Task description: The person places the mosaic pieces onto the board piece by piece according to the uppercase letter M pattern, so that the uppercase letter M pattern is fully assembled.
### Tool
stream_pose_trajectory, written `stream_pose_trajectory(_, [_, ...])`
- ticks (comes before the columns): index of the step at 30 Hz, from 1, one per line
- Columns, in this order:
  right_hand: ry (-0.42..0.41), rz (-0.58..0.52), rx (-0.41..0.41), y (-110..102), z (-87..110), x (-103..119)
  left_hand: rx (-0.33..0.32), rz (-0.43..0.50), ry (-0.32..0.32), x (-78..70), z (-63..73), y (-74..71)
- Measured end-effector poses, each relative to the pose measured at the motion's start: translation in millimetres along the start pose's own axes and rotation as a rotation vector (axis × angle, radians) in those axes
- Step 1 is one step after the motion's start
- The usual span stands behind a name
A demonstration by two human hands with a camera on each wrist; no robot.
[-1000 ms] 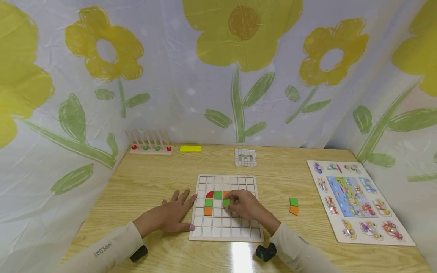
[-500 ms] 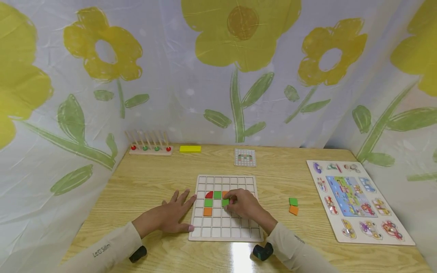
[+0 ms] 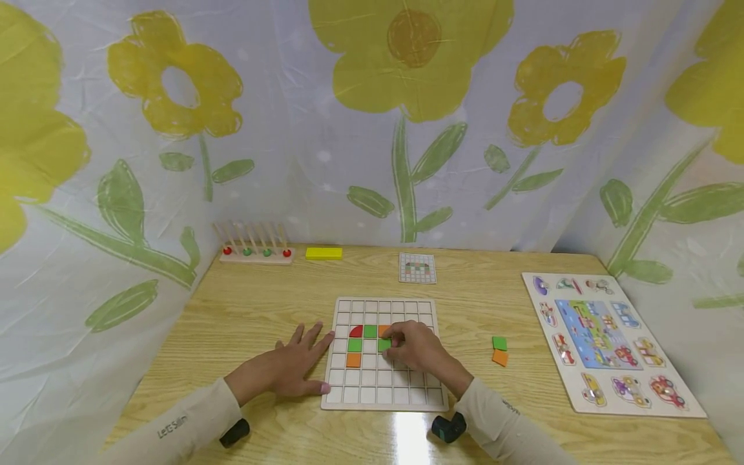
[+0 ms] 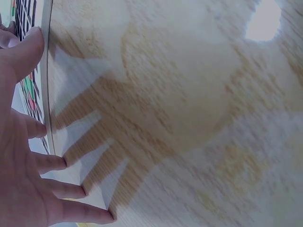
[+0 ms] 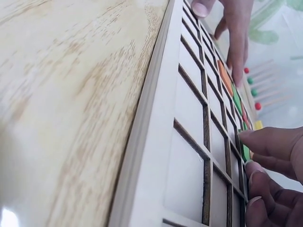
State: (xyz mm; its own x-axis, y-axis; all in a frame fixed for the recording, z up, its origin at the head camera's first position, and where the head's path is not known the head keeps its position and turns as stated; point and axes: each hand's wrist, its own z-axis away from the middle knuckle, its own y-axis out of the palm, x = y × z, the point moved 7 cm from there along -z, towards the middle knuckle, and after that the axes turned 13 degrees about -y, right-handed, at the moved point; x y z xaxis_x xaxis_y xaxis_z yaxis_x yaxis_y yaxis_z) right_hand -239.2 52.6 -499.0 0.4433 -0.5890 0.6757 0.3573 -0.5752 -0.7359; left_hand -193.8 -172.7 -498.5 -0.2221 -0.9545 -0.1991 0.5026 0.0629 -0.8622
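A wooden grid board [image 3: 385, 396] lies on the table, holding a red quarter-round tile [image 3: 356, 332], an orange square tile [image 3: 353, 360] and several other squares. My right hand [image 3: 420, 347] is over the board's middle; its thumb and index finger pinch a green square tile [image 3: 384, 345] at one cell, below an orange tile partly hidden by the fingers. The right wrist view shows the same green tile [image 5: 245, 145] between the fingertips. My left hand [image 3: 296, 363] lies spread at the board's left edge, thumb on the frame; the left wrist view shows its fingers [image 4: 71, 189] on the table.
A loose green tile [image 3: 499, 343] and orange tile [image 3: 500, 358] lie right of the board. Behind it is a small pattern card [image 3: 417, 268]. A peg stand [image 3: 258, 256] and yellow block [image 3: 324, 254] stand at the back left; a picture puzzle [image 3: 610, 387] lies far right.
The green tile in my right hand has moved slightly left and settled level at the cell below the orange tile. My left hand stays in place.
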Motion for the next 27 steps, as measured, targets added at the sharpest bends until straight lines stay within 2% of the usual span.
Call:
stream_pose_trajectory(10, [-0.006, -0.025, -0.005, -1, 2.1, -2, -0.007, -0.005, -0.003, 1.8, -2.7, 2.7])
stream_pose_trajectory(15, [-0.049, -0.042, -0.035, -5, 4.7, -4, -0.011, -0.001, 0.011, 0.5, 0.3, 1.0])
stream_pose_trajectory(20, [-0.100, -0.070, -0.074, -16, 10.0, -9, -0.014, -0.003, 0.013, 0.6, 0.9, 0.5])
stream_pose_trajectory(27, [-0.122, -0.102, -0.106, -39, 23.2, -29, -0.012, -0.011, 0.015, 1.2, -1.6, 2.0])
